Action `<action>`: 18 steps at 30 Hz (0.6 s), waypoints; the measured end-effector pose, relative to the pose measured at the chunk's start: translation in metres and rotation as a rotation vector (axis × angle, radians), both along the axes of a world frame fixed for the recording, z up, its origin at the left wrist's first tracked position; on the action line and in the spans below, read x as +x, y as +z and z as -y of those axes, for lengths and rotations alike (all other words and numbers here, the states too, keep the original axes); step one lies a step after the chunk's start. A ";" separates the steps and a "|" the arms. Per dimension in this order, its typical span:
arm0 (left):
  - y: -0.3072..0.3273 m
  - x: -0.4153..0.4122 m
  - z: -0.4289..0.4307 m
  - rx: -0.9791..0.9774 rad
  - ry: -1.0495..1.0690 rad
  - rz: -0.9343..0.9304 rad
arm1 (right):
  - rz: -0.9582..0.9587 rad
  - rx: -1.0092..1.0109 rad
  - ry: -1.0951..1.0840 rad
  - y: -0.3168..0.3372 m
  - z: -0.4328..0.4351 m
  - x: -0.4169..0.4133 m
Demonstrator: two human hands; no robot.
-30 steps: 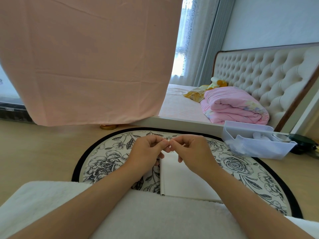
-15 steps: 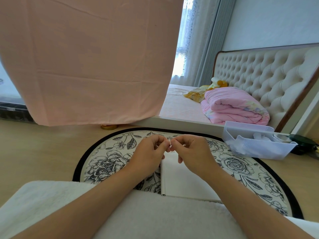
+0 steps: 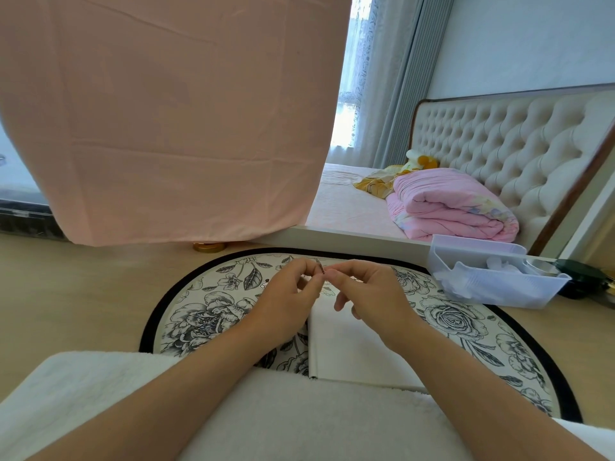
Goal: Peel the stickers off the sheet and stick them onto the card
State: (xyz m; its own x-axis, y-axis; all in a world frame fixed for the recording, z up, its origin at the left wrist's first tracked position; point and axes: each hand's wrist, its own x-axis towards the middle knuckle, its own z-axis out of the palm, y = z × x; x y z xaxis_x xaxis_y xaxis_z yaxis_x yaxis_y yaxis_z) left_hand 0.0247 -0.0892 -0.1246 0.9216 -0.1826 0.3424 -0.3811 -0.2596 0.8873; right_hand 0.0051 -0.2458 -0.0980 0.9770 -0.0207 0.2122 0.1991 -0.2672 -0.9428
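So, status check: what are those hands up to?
Left hand, right hand: both pinching a tiny sticker. White card on the rug beneath. Nothing in the way.

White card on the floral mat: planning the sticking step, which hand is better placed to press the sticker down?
Probably right: the right hand hangs directly over the white rectangular card, the left hand beside its left edge. Fingers of both pinch the tiny sticker.

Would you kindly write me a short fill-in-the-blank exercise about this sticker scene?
The white card lies on a round rug printed with black-and-white ____.
The folded quilt on the bed is ____.
The left hand and right hand together pinch a small sticker between their ____.
Missing words: flowers; pink; fingertips.
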 end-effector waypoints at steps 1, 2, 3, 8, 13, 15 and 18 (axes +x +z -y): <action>-0.001 0.000 0.000 0.001 0.000 0.002 | -0.008 0.009 -0.003 -0.001 0.001 0.001; -0.001 0.000 -0.001 0.005 0.001 0.003 | -0.011 0.014 -0.009 -0.001 0.001 0.001; 0.000 0.000 -0.001 0.005 0.006 0.000 | -0.011 0.014 -0.014 0.000 0.001 0.001; 0.003 -0.002 0.000 -0.020 0.030 -0.003 | 0.010 -0.031 -0.028 0.004 0.007 0.001; 0.013 -0.002 0.010 -0.091 0.028 -0.070 | 0.052 -0.082 -0.025 0.011 0.019 0.005; 0.019 0.000 0.018 -0.063 0.062 -0.052 | 0.049 -0.080 -0.018 0.015 0.024 0.007; 0.028 0.007 0.032 -0.012 0.081 -0.022 | 0.049 -0.085 -0.020 0.019 0.037 0.012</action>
State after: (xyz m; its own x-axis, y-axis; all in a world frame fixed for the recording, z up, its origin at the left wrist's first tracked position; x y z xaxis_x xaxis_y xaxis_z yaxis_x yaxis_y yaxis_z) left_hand 0.0313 -0.1213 -0.0970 0.9405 -0.1029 0.3238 -0.3397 -0.2786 0.8983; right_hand 0.0169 -0.2825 -0.0786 0.9649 -0.0204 0.2618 0.2383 -0.3506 -0.9057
